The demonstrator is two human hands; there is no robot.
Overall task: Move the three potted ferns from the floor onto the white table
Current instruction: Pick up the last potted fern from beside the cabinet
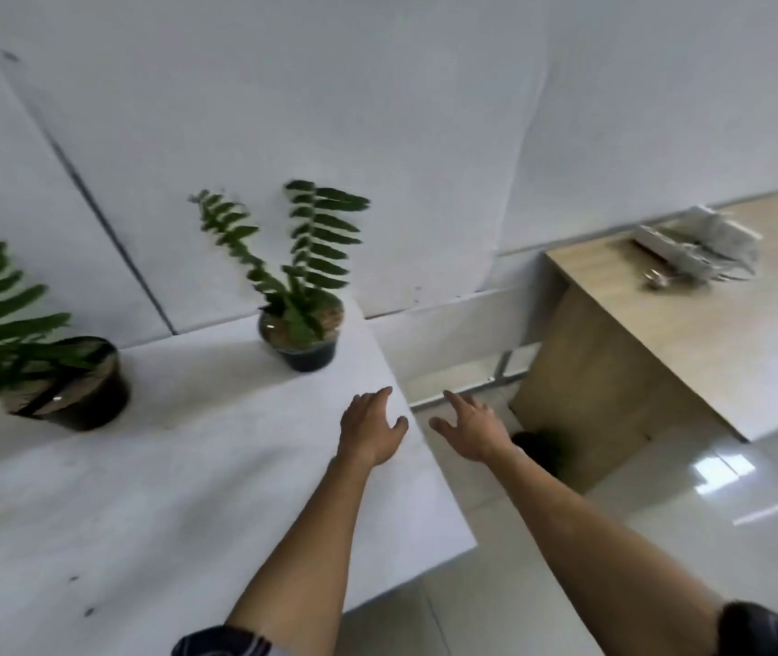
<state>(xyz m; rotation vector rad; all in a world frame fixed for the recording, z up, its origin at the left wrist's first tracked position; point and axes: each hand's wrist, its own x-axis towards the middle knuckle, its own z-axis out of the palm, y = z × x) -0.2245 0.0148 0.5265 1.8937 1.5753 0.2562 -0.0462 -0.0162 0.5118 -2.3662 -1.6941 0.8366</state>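
Third fern (541, 449) sits on the floor (661, 561), tucked against the base of the wooden desk (614, 371), just past the tabletop's right edge. Only a dark pot and a bit of green show; my right forearm covers part of it and it's blurred, so I can't tell which way the fronds lean

The other two are on the white tabletop (188, 513): one fern (299, 324) at the far right corner by the wall, the other fern (65, 381) further left, partly cut off by the frame. So two of three look done, one to go

My left hand (370, 430) is over the tabletop near its right edge, fingers loosely spread, holding nothing. My right hand (470, 430) is out past the edge above the floor gap, also spread and empty, near the pot but not touching

How I'd do it:
- go down between tabletop and desk, both hands on the pot walls, not the fronds
- grip low on opposite sides; the pot looks like thin plastic, so firm but no squeeze
- lift straight up first, keep it upright so soil stays in
- clear the tabletop edge before swinging left; tight gap, fronds may snag on the desk side
- set it down in the bare patch between the two ferns, well in from the edge
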